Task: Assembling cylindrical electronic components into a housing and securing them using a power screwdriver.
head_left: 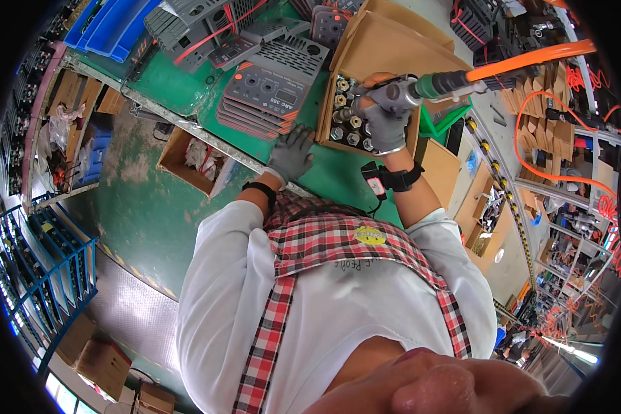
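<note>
My right hand point(388, 130), in a grey glove, is wrapped round a pneumatic driver point(397, 94) with an orange air hose point(531, 58). The tool's socket end points down to the left, over a cardboard box point(374, 50) with its flap raised. Inside the box stand metal fittings with hex nuts point(355, 122); whether the socket touches one is hard to make out. My left hand point(291, 153), also gloved, lies with fingers spread at the front edge of the green tabletop point(338, 169). Just beyond its fingertips is a stack of grey printed panels point(263, 90).
Strapped grey housings point(200, 24) and blue bins point(110, 27) fill the bench's far left. A green bin point(445, 119) sits right of the box. Below the bench edge is an open carton point(193, 162). A roller track point(493, 162) runs along the right.
</note>
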The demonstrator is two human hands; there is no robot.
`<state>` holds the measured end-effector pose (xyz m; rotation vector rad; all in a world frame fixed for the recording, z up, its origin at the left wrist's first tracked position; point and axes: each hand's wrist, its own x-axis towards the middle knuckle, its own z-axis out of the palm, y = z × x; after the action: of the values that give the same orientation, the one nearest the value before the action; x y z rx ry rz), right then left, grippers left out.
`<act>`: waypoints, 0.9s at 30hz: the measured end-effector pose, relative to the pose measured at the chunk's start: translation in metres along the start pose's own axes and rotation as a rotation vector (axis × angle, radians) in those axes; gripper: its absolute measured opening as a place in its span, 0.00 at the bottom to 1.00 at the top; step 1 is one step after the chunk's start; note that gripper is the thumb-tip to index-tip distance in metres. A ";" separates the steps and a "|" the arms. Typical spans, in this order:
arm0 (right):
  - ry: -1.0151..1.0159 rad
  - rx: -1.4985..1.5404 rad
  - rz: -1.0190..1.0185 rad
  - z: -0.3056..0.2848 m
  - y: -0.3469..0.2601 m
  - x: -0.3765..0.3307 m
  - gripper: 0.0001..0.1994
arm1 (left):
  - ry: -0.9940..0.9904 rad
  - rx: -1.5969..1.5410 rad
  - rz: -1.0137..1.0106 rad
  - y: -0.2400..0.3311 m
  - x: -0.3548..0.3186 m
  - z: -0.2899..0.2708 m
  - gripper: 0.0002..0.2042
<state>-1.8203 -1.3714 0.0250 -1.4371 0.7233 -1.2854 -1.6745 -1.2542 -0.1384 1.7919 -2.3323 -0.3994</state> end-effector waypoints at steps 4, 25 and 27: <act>0.016 -0.013 0.016 0.002 -0.008 -0.020 0.17 | 0.026 0.014 0.010 0.000 0.001 0.000 0.28; 0.088 -0.068 0.041 -0.032 -0.020 -0.027 0.16 | 0.022 0.035 0.027 0.001 0.003 -0.005 0.28; 0.156 -0.037 0.092 -0.046 -0.027 -0.029 0.15 | -0.069 0.055 0.002 0.003 0.003 -0.007 0.28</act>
<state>-1.8763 -1.3507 0.0362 -1.3276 0.9113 -1.3287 -1.6756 -1.2568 -0.1312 1.8284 -2.4139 -0.4077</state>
